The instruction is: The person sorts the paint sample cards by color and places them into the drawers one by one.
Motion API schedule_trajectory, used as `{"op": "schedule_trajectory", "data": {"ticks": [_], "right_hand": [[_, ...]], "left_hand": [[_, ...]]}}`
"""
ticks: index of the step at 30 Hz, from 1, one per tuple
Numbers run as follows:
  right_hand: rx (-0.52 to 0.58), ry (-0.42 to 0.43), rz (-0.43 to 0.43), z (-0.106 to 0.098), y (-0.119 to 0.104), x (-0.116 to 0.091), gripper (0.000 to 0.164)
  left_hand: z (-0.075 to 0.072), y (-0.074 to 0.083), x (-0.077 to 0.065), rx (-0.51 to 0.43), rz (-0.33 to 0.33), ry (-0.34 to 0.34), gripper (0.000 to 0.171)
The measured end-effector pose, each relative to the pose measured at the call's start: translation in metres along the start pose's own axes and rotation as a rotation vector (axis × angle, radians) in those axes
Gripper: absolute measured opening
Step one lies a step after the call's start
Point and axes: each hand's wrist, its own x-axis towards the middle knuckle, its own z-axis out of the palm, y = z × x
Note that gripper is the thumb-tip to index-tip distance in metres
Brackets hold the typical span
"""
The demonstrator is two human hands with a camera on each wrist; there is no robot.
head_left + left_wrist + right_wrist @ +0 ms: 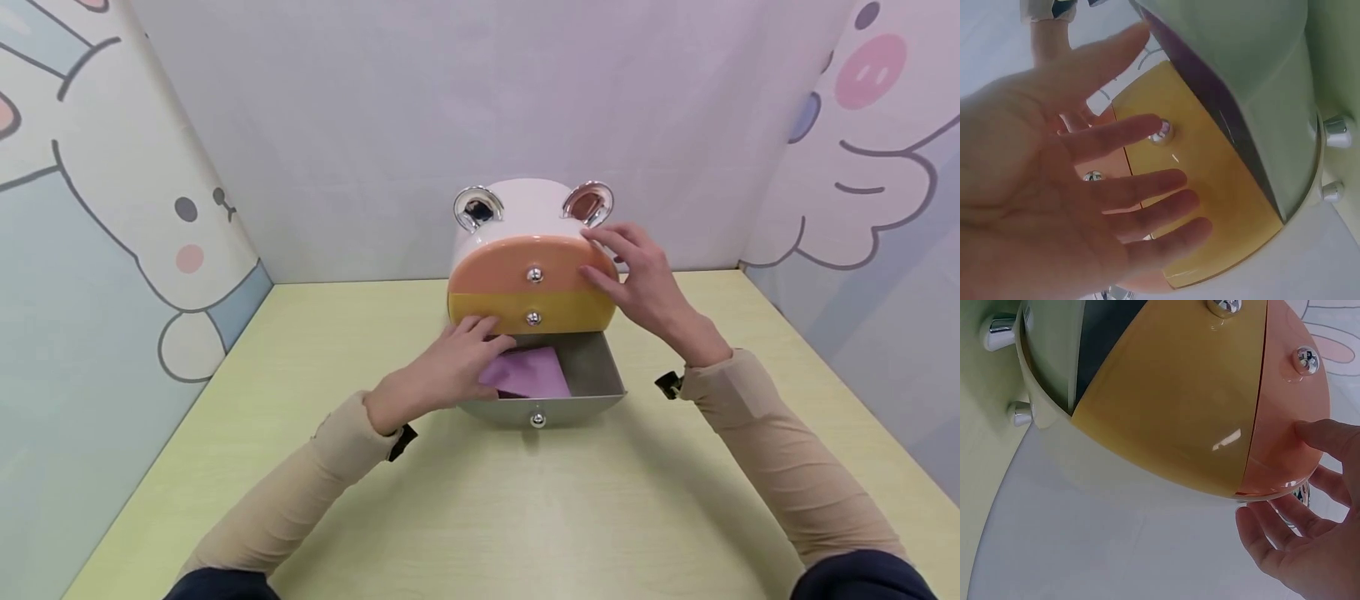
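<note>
A small white drawer cabinet with silver ears stands on the table. Its orange top drawer and yellow middle drawer are closed. The grey-green bottom drawer is pulled out, with a flat purple piece lying inside. My left hand hovers over the left side of that drawer, fingers spread and nothing in its grasp, as the left wrist view shows. At the cabinet's upper right, my right hand holds the edge, thumb on the orange front and fingers round the white shell.
Round silver knobs stick out from the drawer fronts, the lowest knob nearest me. Short silver feet support the cabinet. The pale wooden table meets a white back wall, with cartoon-printed panels at both sides.
</note>
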Motion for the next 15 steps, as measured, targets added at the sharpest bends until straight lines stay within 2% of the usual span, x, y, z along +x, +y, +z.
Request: {"op": "schedule_trajectory", "data": {"ticks": [2,4,6,8,10,12,15], "right_hand": [[0.003,0.001,-0.003,0.001,0.0,0.0,0.044],[0.005,0.001,-0.003,0.001,0.0,-0.001,0.044],[0.007,0.0,0.0,0.001,-0.001,-0.001,0.044],[0.005,0.0,0.003,0.001,-0.001,0.0,0.044],[0.004,-0.001,0.006,0.0,-0.001,0.0,0.044],[0.006,-0.003,0.008,0.0,-0.001,0.0,0.044],[0.008,-0.003,0.01,-0.001,-0.001,0.0,0.043]], "left_hand": [[0.004,0.004,-0.003,-0.052,0.04,0.038,0.053],[0.01,0.011,-0.005,-0.162,0.088,0.066,0.041],[0.019,0.021,-0.008,-0.317,0.123,0.061,0.03],[0.032,0.03,-0.012,-0.534,0.106,0.006,0.021],[0.047,0.039,-0.015,-0.794,0.014,-0.075,0.019],[0.063,0.045,-0.018,-1.066,-0.127,-0.145,0.023],[0.084,0.05,-0.019,-1.405,-0.338,-0.185,0.033]]}}
